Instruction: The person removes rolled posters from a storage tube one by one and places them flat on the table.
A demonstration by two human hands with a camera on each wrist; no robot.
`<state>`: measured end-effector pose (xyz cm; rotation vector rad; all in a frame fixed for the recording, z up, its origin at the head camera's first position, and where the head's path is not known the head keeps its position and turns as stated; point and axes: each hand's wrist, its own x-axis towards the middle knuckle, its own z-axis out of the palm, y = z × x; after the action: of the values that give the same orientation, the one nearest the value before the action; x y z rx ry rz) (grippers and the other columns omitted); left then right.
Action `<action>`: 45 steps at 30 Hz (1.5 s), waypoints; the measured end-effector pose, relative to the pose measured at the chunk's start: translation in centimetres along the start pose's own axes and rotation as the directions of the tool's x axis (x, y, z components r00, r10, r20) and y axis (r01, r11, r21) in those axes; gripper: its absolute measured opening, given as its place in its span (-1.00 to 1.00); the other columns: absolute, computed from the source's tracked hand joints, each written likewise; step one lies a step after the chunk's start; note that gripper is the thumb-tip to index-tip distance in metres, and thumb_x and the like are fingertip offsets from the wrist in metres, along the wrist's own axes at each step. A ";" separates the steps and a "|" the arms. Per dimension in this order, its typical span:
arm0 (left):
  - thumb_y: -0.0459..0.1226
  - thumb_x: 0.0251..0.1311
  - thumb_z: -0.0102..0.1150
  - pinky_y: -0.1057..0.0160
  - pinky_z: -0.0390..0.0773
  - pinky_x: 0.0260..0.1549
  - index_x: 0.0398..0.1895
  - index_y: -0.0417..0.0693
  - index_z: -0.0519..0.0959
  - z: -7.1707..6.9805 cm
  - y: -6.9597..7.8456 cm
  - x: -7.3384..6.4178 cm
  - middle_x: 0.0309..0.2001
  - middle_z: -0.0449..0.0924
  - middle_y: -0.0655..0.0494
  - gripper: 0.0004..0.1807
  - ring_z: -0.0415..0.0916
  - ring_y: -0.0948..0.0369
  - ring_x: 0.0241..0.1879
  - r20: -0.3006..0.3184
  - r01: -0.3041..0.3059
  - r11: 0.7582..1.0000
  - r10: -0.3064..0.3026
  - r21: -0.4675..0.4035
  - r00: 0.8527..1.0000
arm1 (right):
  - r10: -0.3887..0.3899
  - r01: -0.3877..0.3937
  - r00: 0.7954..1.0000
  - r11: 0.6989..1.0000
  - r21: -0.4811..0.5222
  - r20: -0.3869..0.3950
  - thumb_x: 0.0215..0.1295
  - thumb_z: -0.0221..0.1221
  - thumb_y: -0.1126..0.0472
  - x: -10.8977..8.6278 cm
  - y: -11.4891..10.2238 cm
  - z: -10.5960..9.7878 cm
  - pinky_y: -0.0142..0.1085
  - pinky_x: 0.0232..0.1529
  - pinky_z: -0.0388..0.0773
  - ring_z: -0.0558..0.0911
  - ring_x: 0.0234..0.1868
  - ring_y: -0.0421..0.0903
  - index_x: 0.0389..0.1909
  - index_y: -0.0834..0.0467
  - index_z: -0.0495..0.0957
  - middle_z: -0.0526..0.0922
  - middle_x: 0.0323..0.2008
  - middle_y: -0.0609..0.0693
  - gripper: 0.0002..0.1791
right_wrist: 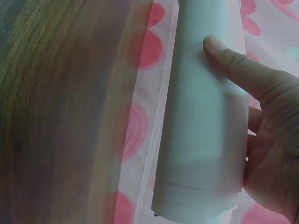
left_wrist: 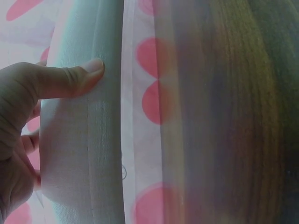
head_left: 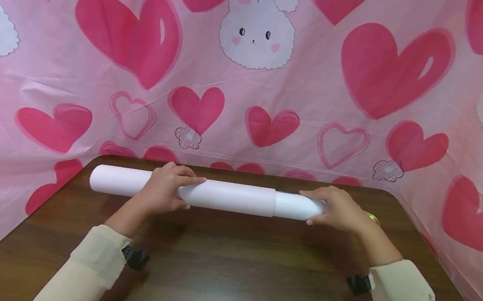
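Note:
A long white tube (head_left: pixel 226 196) lies crosswise near the table's far edge in the head view, with a wider sleeve (head_left: pixel 235 198) on the left and a narrower white section (head_left: pixel 294 206) coming out of its right end. My left hand (head_left: pixel 162 188) grips the wider sleeve left of its middle. The left thumb (left_wrist: pixel 74 78) lies across the finely textured surface (left_wrist: pixel 88 140). My right hand (head_left: pixel 340 210) holds the narrower section by its outer end. In the right wrist view the thumb (right_wrist: pixel 238 65) presses on that smooth section, above a rimmed end (right_wrist: pixel 194 203).
A brown wooden table (head_left: pixel 225 270) extends under both arms. Part of a gold-coloured round object (head_left: pixel 372 218) shows behind the right hand. Pink cloth (head_left: pixel 250 80) with hearts and rabbits hangs close around the back and sides. Each wrist carries a small black device (head_left: pixel 135 257).

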<state>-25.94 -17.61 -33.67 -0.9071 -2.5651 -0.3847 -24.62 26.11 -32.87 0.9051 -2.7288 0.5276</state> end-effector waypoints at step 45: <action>-0.26 -0.43 0.69 -0.03 0.47 -0.20 0.17 0.09 0.61 -0.8 -3.6 -3.5 -0.04 0.62 -0.02 -0.14 0.44 -0.03 -0.09 0.014 0.090 0.996 -0.089 -0.005 0.996 | 0.193 -0.194 0.980 0.981 -0.010 -0.044 -0.15 0.54 0.27 -5.4 4.6 -2.5 0.07 -0.23 0.57 0.60 -0.26 0.05 0.03 0.21 0.66 0.69 -0.15 0.21 -0.41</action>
<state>-25.55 -22.47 -34.93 -0.8016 -2.6254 -0.4131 -22.94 33.43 -33.56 0.6205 -2.7939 0.5542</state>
